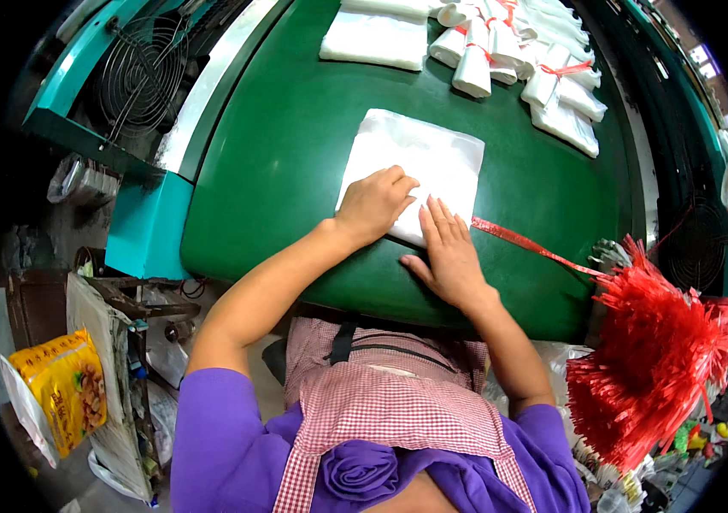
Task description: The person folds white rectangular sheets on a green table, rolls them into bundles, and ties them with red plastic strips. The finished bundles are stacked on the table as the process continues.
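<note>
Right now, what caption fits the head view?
Both hands, left and right, press a white bag stack on a green table, red tie alongside.

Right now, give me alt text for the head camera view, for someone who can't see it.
Both hands press on a flat stack of white plastic bags on a green table: left hand on its near edge, right hand beside a red strip. Tied white bundles lie beyond; red ties hang at right.

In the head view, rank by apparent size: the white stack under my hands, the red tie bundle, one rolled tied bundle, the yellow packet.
1. red tie bundle, though it sits nearer the camera
2. white stack under the left hand and right hand
3. yellow packet
4. rolled tied bundle
</note>
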A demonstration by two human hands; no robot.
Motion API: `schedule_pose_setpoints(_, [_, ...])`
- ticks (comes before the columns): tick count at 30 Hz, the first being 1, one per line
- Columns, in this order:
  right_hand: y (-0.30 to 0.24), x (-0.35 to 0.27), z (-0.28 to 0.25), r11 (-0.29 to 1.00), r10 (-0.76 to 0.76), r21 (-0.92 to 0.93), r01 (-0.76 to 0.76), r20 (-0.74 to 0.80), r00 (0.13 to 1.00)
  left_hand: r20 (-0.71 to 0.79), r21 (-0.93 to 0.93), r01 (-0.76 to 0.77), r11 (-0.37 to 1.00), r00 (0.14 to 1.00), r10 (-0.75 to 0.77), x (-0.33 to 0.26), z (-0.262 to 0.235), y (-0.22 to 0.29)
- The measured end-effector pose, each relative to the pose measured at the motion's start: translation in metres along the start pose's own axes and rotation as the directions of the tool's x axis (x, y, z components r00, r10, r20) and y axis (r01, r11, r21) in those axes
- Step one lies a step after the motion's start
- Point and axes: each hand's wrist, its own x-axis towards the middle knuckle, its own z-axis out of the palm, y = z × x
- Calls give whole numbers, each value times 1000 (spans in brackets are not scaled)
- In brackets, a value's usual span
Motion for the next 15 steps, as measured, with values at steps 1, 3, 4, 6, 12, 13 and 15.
schedule_pose_setpoints(1, [0, -2, 6, 1000, 12, -15, -13, -28, 1000, -16, 80, -131, 988, 991, 133, -5, -2, 1])
schedule_pose_setpoints(3, [3, -5, 11, 999, 3, 39, 1, -82, 997, 1, 234, -382, 894, 920, 393, -29, -13, 8])
schedule_pose_setpoints(4, [4, -6, 9, 994, -23, 106, 36, -118, 993, 115, 272, -337, 901, 941, 317, -41, -19, 16])
schedule_pose_setpoints(6, [0, -8, 4, 945, -27, 312, 99, -227, 974, 90, 352, -296, 888, 955, 283, -45, -9, 13])
schedule_pose_setpoints(12, [-34, -56, -5, -277, 373, 896, -345, 432, 821, 154, 187, -148, 971, 981, 120, -14, 2, 6])
schedule_pose_setpoints(13, [-24, -56, -1, -429, 335, 851, -303, 461, 822, 179, 96, -108, 990, 980, 90, -12, -9, 3])
schedule_pose_setpoints(15, [1, -43, 2, -554, 338, 809, -196, 434, 835, 254, -152, -33, 988, 964, 71, -27, -18, -6])
